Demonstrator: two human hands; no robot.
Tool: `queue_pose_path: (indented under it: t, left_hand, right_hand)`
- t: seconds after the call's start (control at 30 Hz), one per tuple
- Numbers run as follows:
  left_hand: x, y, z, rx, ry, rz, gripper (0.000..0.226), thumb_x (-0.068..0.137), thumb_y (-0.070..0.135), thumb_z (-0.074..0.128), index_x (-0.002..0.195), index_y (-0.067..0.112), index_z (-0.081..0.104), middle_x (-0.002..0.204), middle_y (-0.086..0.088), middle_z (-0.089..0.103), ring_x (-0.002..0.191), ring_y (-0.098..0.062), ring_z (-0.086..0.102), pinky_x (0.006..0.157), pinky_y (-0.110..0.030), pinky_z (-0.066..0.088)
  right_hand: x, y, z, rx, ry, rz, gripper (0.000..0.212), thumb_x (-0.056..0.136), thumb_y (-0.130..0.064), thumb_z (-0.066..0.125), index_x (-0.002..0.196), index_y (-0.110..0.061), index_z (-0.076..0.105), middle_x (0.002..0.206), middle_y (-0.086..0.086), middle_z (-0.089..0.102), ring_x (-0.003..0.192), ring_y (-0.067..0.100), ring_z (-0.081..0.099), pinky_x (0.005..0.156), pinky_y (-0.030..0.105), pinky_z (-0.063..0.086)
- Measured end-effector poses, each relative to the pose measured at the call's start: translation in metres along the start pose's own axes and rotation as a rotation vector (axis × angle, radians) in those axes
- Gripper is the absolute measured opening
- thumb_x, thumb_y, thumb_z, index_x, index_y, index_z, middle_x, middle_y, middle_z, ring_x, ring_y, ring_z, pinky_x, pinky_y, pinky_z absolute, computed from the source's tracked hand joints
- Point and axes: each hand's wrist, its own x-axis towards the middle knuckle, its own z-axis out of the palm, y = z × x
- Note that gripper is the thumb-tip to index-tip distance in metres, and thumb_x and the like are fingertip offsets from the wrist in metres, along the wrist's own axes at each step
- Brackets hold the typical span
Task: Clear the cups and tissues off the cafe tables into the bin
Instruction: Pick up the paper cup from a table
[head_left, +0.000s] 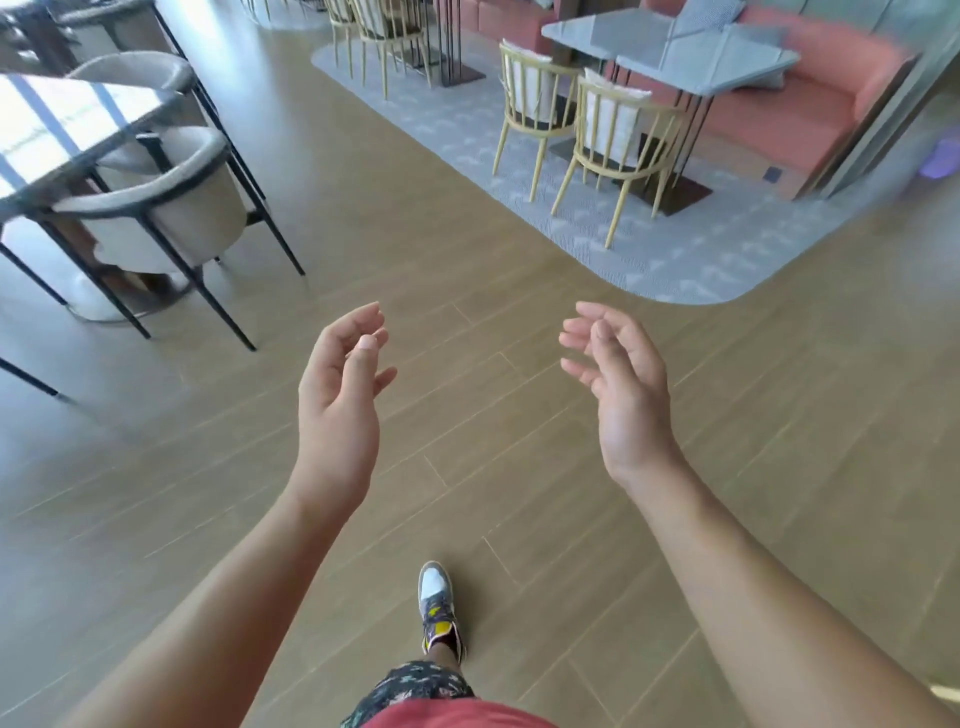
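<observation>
Brown wood floor (467, 249) fills most of the room. On the far right a big grey carpet (675, 260) with a round corner lies on it. A long pink sofa (810, 119) runs along the far edge of the carpet. Two grey tables (691, 67) stand side by side on the carpet, just in front of the sofa. Two yellow wooden chairs (608, 140) with white cushions are pushed up to the near side of them. On the left stands a shiny table (67, 124) with bright light on its top. Soft cream chairs (171, 197) with thin black legs are tucked in beside it.

Two bare arms reach out over the floor, well apart from all the tables. The left hand (337, 405) and the right hand (623, 395) face each other. Both have loose, bent fingers and hold nothing. Low down between the arms, one foot in a grey and yellow shoe (439, 608) steps on the wood.
</observation>
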Motion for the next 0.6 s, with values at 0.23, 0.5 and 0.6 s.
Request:
queue_pose_path:
  t: [0.23,0.5,0.6]
  left_hand:
    - [0.163,-0.008,0.002,0.005,0.01,0.004,0.034,0.098,0.032,0.045,0.125,0.025,0.065,0.134,0.004,0.065,0.125,-0.01,0.062,0.099,-0.039,0.055]
    - [0.313,-0.023,0.021,0.02,0.011,0.018,0.036,0.099,0.033,0.044,0.128,0.022,0.064,0.134,0.003,0.065,0.124,-0.01,0.062,0.096,-0.036,0.055]
    - [0.369,-0.037,0.035,0.016,0.034,0.017,0.036,0.099,0.033,0.043,0.127,0.023,0.064,0.133,0.003,0.065,0.123,-0.01,0.063,0.095,-0.036,0.055]
  right_hand:
    - [0.149,0.021,0.079,0.006,-0.005,-0.006,0.048,0.088,-0.058,0.059,0.12,-0.023,0.068,0.113,-0.001,0.071,0.116,0.02,0.066,0.102,0.048,0.055]
    - [0.288,0.049,0.13,0.023,-0.035,0.005,0.048,0.088,-0.057,0.058,0.119,-0.022,0.068,0.114,0.001,0.071,0.116,0.018,0.066,0.102,0.047,0.055]
    - [0.345,0.065,0.144,0.026,-0.059,0.003,0.049,0.089,-0.057,0.058,0.12,-0.021,0.068,0.115,0.003,0.07,0.117,0.019,0.066,0.1,0.044,0.055]
